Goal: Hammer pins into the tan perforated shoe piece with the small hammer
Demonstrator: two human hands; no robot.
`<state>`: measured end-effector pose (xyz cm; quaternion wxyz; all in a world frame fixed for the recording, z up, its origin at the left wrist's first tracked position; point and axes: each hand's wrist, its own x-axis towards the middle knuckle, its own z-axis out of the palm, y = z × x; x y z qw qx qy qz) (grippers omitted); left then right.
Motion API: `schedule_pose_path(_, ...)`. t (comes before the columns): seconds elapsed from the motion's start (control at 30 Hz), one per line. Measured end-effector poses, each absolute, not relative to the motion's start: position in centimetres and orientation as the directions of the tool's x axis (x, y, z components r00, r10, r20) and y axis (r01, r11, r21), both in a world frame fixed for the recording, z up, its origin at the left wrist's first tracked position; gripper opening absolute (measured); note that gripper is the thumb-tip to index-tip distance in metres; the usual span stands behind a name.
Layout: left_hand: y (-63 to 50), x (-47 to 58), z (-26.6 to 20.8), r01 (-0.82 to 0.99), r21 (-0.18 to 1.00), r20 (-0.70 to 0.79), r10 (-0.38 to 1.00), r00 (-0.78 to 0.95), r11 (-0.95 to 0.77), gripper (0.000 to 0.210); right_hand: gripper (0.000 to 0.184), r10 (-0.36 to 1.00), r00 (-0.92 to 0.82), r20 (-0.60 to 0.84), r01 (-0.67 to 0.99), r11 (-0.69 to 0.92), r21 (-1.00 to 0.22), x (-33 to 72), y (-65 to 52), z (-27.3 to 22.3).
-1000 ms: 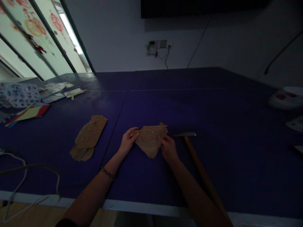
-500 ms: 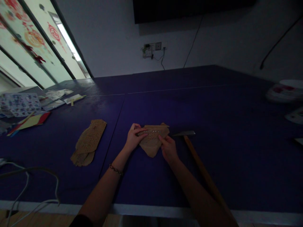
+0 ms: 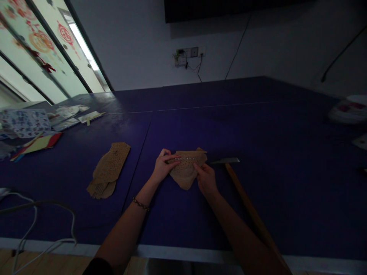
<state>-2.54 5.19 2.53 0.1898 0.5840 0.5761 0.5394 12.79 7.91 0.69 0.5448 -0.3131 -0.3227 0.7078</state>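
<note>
Both my hands grip a small brown piece (image 3: pixel 185 172), paper or leather-like, dotted with tiny holes and folded along its top edge. A row of light, shiny dots runs across its upper part. At the upper left corner, my left hand (image 3: pixel 164 166) pinches it between thumb and fingers. My right hand (image 3: pixel 206 179) holds the right edge, thumb on top. Just right of that hand lies a hammer (image 3: pixel 241 187) with a narrow metal head and long wooden handle, partly behind my right forearm. Left of my hands rests a stack of similar perforated brown pieces (image 3: pixel 110 166).
The dark blue table (image 3: pixel 286 172) has a seam left of my hands. Papers and a patterned packet (image 3: pixel 25 123) lie at the far left, with cables (image 3: pixel 57 206) in front. A whitish container (image 3: pixel 349 110) stands at the right edge.
The view has shifted slightly. Both hands keep the same hold on the brown piece; the hammer and stack lie as before.
</note>
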Motion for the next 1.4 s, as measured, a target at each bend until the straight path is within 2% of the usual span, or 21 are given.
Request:
schedule_pose_path(0.63,5.2,-2.7,2.4,0.489,0.831,0.414,0.882,-0.225,-0.265,0.014,0.02,0.977,-0.195,-0.086,-0.555,-0.182,-0.812,12.7,7.7,0.5)
schedule_pose_path(0.73,5.2,-2.6,2.6,0.541,0.799,0.437,0.872,-0.222,-0.262,0.021,0.021,0.978,-0.194,-0.08,-0.559,-0.177,-0.81,12.6,7.7,0.4)
schedule_pose_path(0.87,5.1,-2.3,3.2,0.675,0.702,0.472,0.857,-0.204,-0.226,0.046,0.022,0.979,-0.19,-0.071,-0.568,-0.169,-0.806,12.6,7.7,0.3)
schedule_pose_path(1.0,4.9,-2.1,3.7,0.821,0.557,0.493,0.846,-0.202,-0.129,0.04,0.02,0.975,-0.215,-0.06,-0.563,-0.174,-0.808,12.5,7.5,0.2)
schedule_pose_path(1.4,4.4,-1.4,3.3,0.959,0.279,0.626,0.767,-0.141,-0.051,0.036,0.018,0.978,-0.203,-0.054,-0.543,-0.158,-0.825,12.4,7.5,-0.6)
